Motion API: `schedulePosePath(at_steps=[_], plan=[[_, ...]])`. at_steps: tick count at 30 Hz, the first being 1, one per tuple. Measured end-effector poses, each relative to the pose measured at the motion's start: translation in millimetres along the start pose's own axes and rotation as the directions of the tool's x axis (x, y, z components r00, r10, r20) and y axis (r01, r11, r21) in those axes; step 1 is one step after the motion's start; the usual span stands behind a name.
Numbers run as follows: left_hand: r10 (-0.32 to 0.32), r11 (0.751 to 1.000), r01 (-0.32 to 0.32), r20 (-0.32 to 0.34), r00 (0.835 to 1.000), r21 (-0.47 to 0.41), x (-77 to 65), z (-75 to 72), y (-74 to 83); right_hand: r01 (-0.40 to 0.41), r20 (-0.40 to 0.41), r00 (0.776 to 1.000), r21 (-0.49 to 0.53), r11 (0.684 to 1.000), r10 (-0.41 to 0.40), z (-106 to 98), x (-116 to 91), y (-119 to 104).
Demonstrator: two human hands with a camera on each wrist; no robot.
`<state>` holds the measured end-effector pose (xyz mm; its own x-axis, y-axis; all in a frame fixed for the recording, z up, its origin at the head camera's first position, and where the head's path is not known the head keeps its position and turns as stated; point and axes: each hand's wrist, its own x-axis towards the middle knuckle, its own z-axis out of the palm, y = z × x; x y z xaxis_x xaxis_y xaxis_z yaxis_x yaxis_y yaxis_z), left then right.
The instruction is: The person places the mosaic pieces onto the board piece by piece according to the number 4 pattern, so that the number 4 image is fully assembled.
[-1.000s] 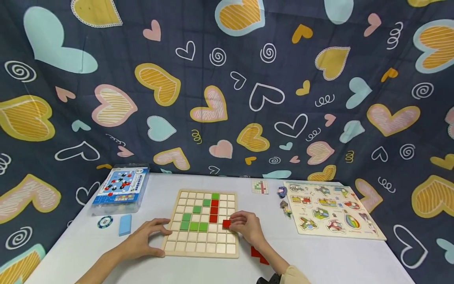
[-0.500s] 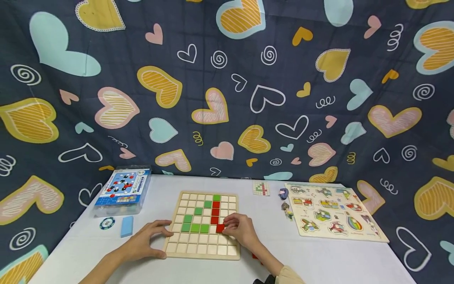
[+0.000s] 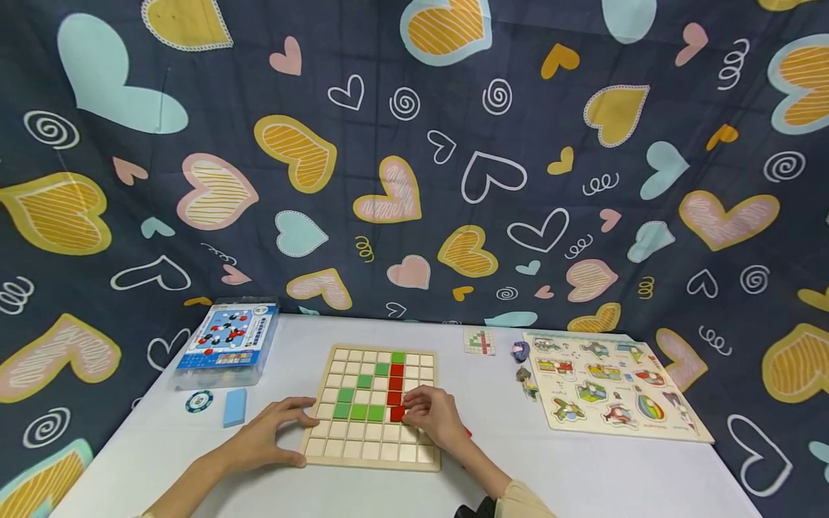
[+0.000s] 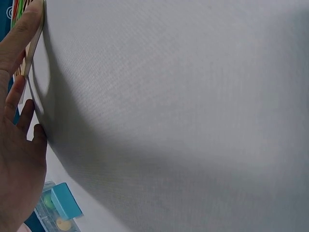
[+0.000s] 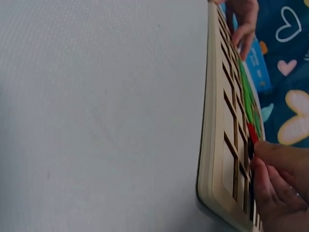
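A square wooden grid board (image 3: 372, 466) lies on the table with green tiles (image 3: 358, 411) in a stepped line and a column of red tiles (image 3: 395, 383). My right hand (image 3: 437, 417) pinches a red square tile (image 3: 397, 414) at the cell below that column. In the right wrist view the held red tile (image 5: 252, 133) looks tilted over the grid, and the fingers partly cover it. My left hand (image 3: 268, 433) rests on the board's left side, thumb near the front corner and fingers spread along the edge. More red pieces (image 3: 468, 432) lie mostly hidden behind the right forearm.
A small pattern card (image 3: 479, 341) lies behind the board. To the right are two small figures (image 3: 526, 381) and a picture puzzle board (image 3: 609, 385). At left stand a boxed molecule set (image 3: 227, 345), a round chip (image 3: 198, 401) and a blue block (image 3: 235, 408).
My right hand has carried the red tile leftward from the board's right side to the cell under the red column. The left hand has stayed on the board's edge.
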<state>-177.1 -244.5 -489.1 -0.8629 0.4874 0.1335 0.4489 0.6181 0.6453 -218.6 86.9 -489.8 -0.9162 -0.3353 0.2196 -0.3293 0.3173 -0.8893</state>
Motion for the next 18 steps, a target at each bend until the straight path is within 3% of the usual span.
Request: schedulePosePath(at_steps=[7, 12, 18], plan=[[-0.004, 1.0, 0.004, 0.003, 1.0, -0.011, 0.4, -0.1, 0.7, -0.019, -0.003, 1.0, 0.075, 0.997, 0.019, 3.9, -0.8, -0.7], [0.003, 1.0, -0.003, 0.004, 1.0, -0.014, 0.3, -1.3, 2.9, -0.018, -0.02, 1.0, 0.069, 0.997, 0.019, 4.7, -2.2, -4.8], [-0.005, 1.0, 0.005, 0.014, 1.0, -0.023, 0.2, -2.1, 4.7, -0.008, -0.01, 1.0, 0.078, 0.997, 0.009, 0.4, -8.6, -36.0]])
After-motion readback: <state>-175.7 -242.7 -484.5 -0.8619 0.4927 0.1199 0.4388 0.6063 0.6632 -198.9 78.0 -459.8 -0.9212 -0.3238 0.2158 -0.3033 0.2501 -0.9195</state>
